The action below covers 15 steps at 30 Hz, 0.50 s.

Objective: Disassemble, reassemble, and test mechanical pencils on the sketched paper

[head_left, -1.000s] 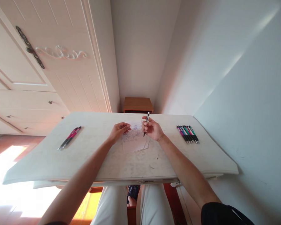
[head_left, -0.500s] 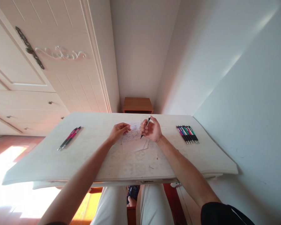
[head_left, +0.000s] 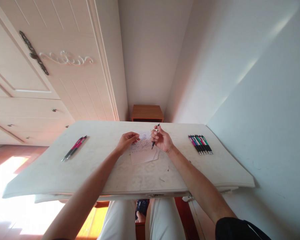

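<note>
My right hand (head_left: 163,140) is closed around a pen (head_left: 153,144) with a dark grip. The pen is tilted, its tip pointing down over the right side of the paper (head_left: 143,158), and its clicker end sticks up by my thumb. Scribbled writing covers the paper's upper part. At the sheet's upper left, my left hand (head_left: 127,141) has thumb and fingers pinched together; what they hold, if anything, is too small to make out.
Several pens (head_left: 200,144) in various colours lie side by side on the table's right. Two pink pens (head_left: 74,148) rest at the left of the white table (head_left: 95,173). Behind it stands a brown wooden cabinet (head_left: 147,112). A wall borders the right.
The pen in my right hand has turned slightly more upright, and its tip has shifted a little right and down. My left hand stays at the paper.
</note>
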Motion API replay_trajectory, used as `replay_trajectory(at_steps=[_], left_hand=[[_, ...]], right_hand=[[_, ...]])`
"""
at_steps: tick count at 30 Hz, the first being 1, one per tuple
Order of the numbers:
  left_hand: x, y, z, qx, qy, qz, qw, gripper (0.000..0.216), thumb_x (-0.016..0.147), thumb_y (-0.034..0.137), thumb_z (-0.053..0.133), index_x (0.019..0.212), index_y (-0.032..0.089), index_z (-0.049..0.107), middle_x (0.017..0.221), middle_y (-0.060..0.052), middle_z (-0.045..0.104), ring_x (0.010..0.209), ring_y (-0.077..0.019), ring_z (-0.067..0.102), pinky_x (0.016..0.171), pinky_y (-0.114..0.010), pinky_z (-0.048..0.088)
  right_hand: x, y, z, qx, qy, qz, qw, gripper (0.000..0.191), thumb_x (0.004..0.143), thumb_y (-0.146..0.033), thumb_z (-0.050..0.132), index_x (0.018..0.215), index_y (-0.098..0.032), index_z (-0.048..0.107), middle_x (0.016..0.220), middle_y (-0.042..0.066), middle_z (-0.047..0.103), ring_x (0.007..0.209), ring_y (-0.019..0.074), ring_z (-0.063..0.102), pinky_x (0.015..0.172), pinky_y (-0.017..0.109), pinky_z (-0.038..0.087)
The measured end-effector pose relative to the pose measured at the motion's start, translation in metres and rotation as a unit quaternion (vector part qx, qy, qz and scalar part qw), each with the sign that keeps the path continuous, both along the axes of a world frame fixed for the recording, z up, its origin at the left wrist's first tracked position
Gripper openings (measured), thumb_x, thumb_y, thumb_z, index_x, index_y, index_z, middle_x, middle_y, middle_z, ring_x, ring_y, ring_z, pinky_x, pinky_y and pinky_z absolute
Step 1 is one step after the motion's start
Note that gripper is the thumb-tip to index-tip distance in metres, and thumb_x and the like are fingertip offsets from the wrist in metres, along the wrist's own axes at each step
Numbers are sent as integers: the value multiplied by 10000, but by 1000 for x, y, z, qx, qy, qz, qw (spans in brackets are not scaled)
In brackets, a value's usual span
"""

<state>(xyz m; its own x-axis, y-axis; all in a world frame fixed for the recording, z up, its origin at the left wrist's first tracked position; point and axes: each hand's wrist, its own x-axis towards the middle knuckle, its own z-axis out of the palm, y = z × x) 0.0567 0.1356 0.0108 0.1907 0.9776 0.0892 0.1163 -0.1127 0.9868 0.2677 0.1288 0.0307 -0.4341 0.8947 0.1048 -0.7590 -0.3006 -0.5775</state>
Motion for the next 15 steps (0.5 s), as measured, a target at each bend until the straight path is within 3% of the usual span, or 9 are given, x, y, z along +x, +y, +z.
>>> replay_trajectory(at_steps=[5,15], left_hand=[[1,-1,1,1,6,1,1000,446,693,564,688,846,145,676,802,-89,710,659,-151,583,626,-272,468],[-1,1,-1,4,10,3,1000,457,687,574,687,856,149,679,804,-95,712,681,-166,597,627,-283,487]], right_hand=[[0,-2,6,-6,-23,-4,1000,377,913,-511,442,773,-190,581,593,-25,422,470,97,332,476,241,337],[0,-6,7,-9,-55,9,998,312,848,-444,440,746,-197,600,524,-45,327,468,121,305,482,265,321]])
